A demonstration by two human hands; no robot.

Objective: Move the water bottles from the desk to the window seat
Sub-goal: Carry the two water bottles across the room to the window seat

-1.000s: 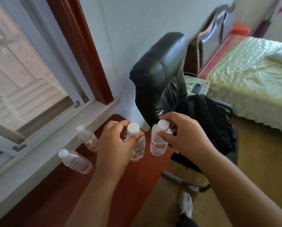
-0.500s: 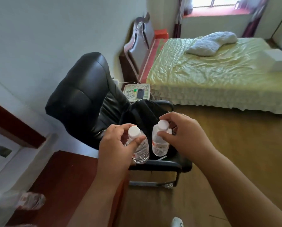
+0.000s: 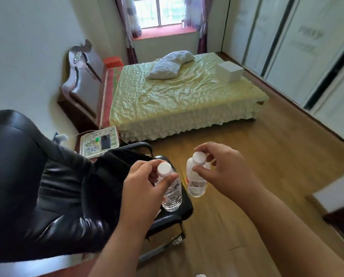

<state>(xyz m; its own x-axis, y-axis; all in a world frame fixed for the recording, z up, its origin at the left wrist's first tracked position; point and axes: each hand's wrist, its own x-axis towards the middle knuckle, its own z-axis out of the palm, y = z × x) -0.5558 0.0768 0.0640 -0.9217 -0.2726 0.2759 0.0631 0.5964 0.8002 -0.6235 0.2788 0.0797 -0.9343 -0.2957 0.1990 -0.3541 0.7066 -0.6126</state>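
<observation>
Wooden flooring (image 3: 237,196) runs through this bedroom toward a bed (image 3: 179,100) with a pale green quilted cover at about 12 o'clock from where the person stands. On that cover lie a rumpled grey-white pillow (image 3: 170,65) and, toward 1 o'clock, a white box (image 3: 229,71). Beyond the bed, a window seat (image 3: 163,33) with a red top sits under the far window, curtains hanging at both sides. White wardrobe doors (image 3: 299,47) line the wall from 1 to 3 o'clock.

At 9 o'clock a black leather office chair (image 3: 27,176) fills the near side, with a dark bag (image 3: 115,172) slumped on its seat. Just past it, at 11 o'clock, a small bedside table (image 3: 89,144) carries a dark phone (image 3: 105,141).

Both arms reach forward, each carrying 1 of 2 clear water bottles with white caps, held in the air over the chair's edge and the floor, well apart from the window seat. Her or his left hand (image 3: 143,186) pinches the left bottle (image 3: 172,194) at the neck, thumb on the near side, fingers curled behind the cap. Over at 1 o'clock, the right hand (image 3: 227,172) grasps the right bottle (image 3: 196,184) the same way, thumb and fingertips closed just under the cap. Both bottles hang roughly upright, near each other but not touching.
</observation>
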